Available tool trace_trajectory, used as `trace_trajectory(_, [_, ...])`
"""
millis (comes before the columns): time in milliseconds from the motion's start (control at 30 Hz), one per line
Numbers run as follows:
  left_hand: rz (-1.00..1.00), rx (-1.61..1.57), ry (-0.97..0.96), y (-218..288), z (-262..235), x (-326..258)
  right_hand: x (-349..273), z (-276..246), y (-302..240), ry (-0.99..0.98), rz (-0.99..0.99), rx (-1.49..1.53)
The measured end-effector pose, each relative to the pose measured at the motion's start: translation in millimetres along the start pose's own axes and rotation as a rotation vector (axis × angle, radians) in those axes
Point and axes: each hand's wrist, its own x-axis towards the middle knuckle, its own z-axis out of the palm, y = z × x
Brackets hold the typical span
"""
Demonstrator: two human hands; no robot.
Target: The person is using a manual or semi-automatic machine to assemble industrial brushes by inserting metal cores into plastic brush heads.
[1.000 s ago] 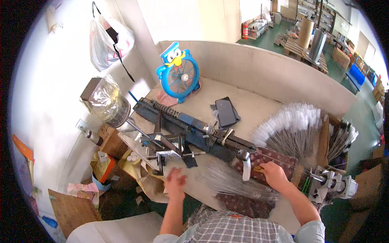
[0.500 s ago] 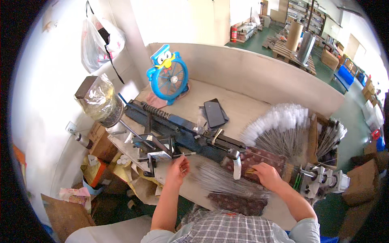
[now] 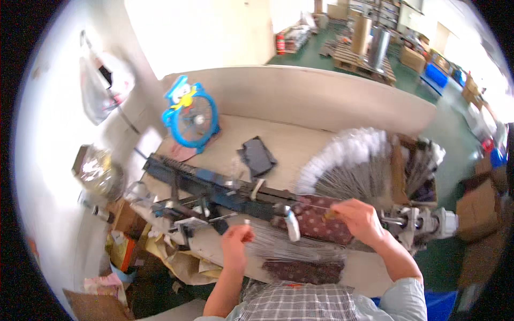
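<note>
My left hand (image 3: 237,243) is closed in a pinch below the metal arms of the bench machine (image 3: 206,184). A tiny white piece shows at its fingertips, too small and blurred to name. My right hand (image 3: 364,219) is also pinched, over a dotted dark red cloth (image 3: 316,222), with a small yellowish piece (image 3: 330,214) at its fingertips. A thin line runs from the machine's end toward these fingers. Between my hands stands a white-handled lever (image 3: 292,226). Loose thin grey wires (image 3: 294,243) lie in front of the machine.
A fanned heap of white-ended wires (image 3: 342,160) lies at the right, beside a box of more wires (image 3: 423,171). A metal clamp unit (image 3: 420,224) stands at the right edge. Farther back are a blue toy-shaped fan (image 3: 191,117) and a dark phone (image 3: 258,156).
My right hand has risen and moved right, away from the lever. My left hand has dropped slightly away from the machine's metal arms. The whole view has shifted with my head.
</note>
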Motion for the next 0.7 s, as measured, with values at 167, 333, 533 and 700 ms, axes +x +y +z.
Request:
trace_trajectory(167, [-0.185,-0.077,-0.405,-9,108,-43,7,1,27,0.053,0.098,0.115])
trace_trajectory(333, [-0.169,-0.04,-0.482,-31,148,-29,-11,-9,32,0.009,0.193,0.22])
trace_trajectory(533, [-0.163,0.062,-0.535,-38,157,-30,-16,-14,34,-0.07,0.425,0.552])
trace_trajectory(700, [-0.156,-0.086,-0.198,-25,139,-26,-6,-16,29,0.051,-0.066,0.033])
